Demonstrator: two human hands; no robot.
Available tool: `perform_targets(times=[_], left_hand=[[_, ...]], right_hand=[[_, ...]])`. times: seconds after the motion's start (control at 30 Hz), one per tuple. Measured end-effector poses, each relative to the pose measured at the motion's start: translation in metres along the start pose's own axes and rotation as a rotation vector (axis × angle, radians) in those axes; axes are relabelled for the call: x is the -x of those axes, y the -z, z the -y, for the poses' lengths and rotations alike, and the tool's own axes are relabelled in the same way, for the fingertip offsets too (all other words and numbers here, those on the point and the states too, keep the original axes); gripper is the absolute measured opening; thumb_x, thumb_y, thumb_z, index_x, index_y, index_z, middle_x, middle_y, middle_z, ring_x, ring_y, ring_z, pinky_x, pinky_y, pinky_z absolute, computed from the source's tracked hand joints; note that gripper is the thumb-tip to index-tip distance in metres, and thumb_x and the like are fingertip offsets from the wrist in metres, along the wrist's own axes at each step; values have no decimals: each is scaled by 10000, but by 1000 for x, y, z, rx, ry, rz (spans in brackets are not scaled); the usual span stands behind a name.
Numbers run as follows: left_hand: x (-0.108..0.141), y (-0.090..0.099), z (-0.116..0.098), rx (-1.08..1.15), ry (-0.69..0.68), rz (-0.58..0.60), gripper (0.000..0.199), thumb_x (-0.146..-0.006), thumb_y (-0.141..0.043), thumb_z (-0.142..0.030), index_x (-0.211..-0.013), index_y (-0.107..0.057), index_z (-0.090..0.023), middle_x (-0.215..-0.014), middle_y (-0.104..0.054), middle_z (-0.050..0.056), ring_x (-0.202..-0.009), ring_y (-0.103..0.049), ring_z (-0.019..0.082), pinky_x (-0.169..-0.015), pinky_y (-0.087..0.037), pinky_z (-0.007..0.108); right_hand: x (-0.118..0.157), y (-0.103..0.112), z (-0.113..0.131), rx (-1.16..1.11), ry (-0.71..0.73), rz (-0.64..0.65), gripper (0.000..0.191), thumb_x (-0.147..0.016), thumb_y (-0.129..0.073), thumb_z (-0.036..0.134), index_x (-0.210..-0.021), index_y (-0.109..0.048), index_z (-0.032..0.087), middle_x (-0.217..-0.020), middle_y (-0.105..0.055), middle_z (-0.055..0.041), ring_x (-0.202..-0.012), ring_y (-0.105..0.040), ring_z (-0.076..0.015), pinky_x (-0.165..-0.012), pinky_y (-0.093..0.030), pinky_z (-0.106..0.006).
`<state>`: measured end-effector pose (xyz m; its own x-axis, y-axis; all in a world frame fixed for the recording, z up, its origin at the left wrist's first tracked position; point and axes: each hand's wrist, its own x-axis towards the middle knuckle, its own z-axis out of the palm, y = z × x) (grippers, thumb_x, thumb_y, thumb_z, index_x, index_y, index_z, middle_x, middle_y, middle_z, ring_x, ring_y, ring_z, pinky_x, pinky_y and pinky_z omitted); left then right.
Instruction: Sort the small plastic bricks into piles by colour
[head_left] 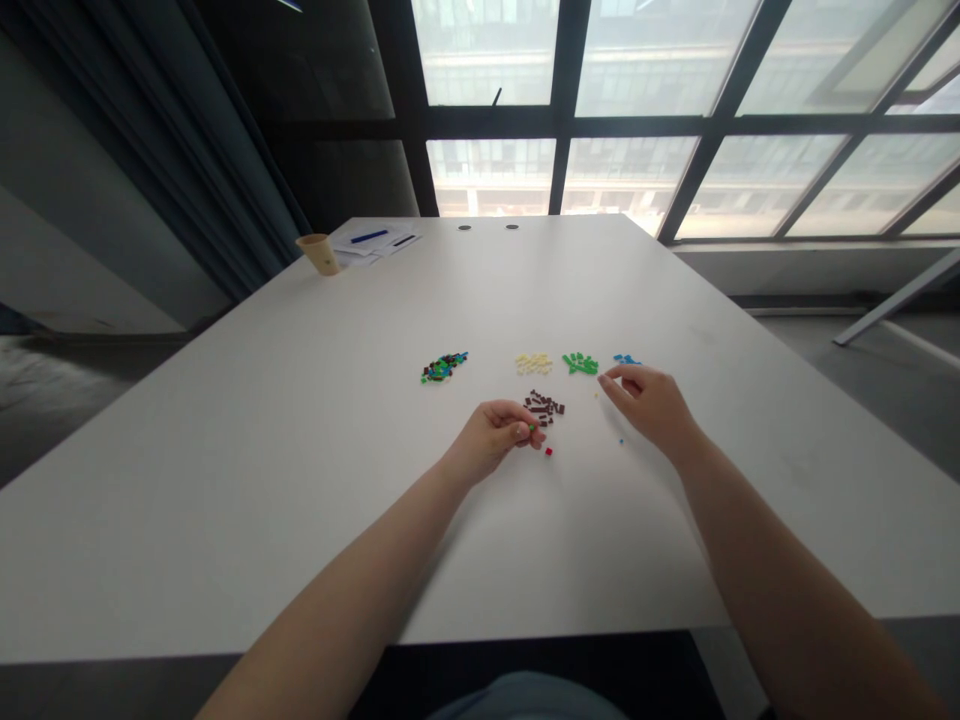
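My left hand [491, 438] is closed in a pinch around a small green brick [532, 428], beside a pile of dark brown bricks [544, 407]. Just below its fingertips lies a single red brick [549, 451]. My right hand [646, 398] hovers with thumb and forefinger together; whatever may be between them is hidden. Close to its fingertips is a pile of green bricks [580, 363], and behind it a partly covered pile of blue bricks [626, 359]. Pale yellow bricks [533, 363] form another group left of the green ones.
A mixed heap of coloured bricks [444, 367] sits on the white table [300, 450] to the left. One tiny blue piece [621, 441] and a yellow piece [596, 395] lie loose. Farther back are a paper cup [320, 255] and papers [364, 246] with a blue pen [369, 236].
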<state>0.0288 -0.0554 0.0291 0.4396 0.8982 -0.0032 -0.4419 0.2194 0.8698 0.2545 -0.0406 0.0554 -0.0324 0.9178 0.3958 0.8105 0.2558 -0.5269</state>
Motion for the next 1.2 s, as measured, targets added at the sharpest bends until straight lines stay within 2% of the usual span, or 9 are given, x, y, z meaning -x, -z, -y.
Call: perform_targets(times=[0.13,0.23,0.37,0.6,0.73,0.87,0.97,1.07,1.2], left_hand=[[-1,2,2,-53,20,-28,385,-432,-813,-414,-623,-642,-127,-545,-623,21,-528,-545,99,-586,-405,256],[-2,2,4,-102,35,-24,381,-455,-799,-433,-626,-649,-127,-555,-610,20,-544,-525,101,-601,-399,266],[-3,3,6,-185,19,-14,384,-489,-772,-471,-620,-662,-127,-514,-546,-6,-522,-448,83,-583,-358,255],[-5,5,8,-290,8,-6,408,-567,-713,-514,-626,-673,-112,-502,-464,-21,-538,-377,75,-552,-287,238],[-6,5,8,-305,46,-67,457,-618,-660,-548,-798,-706,-130,-637,-576,28,-563,-409,79,-548,-312,228],[-8,10,5,-361,62,-193,485,-635,-638,-558,-882,-704,-146,-761,-631,67,-607,-458,92,-556,-343,219],[-10,17,3,-374,32,-258,471,-641,-631,-556,-859,-706,-145,-769,-634,67,-599,-460,88,-553,-351,216],[-12,23,3,-387,19,-278,470,-650,-619,-557,-858,-704,-144,-763,-636,69,-592,-461,88,-547,-357,217],[-13,26,4,-407,24,-275,473,-660,-604,-563,-862,-700,-146,-750,-633,65,-591,-464,87,-552,-364,216]], right_hand=[[11,-1,23,-221,344,7,171,-777,-550,294,-819,-665,174,-590,-494,9,-545,-428,-102,-561,-371,-236],[21,-5,43,-355,509,58,160,-789,-570,259,-899,-669,199,-641,-530,-2,-584,-472,-103,-561,-391,-232],[28,-14,54,-381,560,89,142,-803,-574,251,-887,-682,214,-633,-510,3,-596,-483,-101,-567,-395,-232],[30,-26,52,-294,531,1,135,-813,-566,243,-824,-697,211,-615,-535,-4,-607,-489,-113,-597,-392,-247],[16,-20,38,-182,399,16,156,-818,-553,254,-811,-701,207,-672,-589,-23,-651,-528,-125,-636,-408,-249],[-20,-14,-6,73,73,15,146,-767,-591,257,-803,-710,180,-722,-619,-36,-626,-526,-132,-646,-407,-263],[-46,-19,-42,246,-108,89,165,-749,-587,244,-819,-722,182,-777,-644,-58,-718,-550,-163,-692,-403,-275],[-58,-31,-63,314,-234,194,175,-723,-603,253,-833,-728,197,-840,-662,-71,-763,-560,-171,-685,-404,-270],[-60,-40,-71,298,-287,222,184,-699,-628,275,-835,-731,207,-810,-663,-64,-714,-559,-154,-644,-403,-260]])
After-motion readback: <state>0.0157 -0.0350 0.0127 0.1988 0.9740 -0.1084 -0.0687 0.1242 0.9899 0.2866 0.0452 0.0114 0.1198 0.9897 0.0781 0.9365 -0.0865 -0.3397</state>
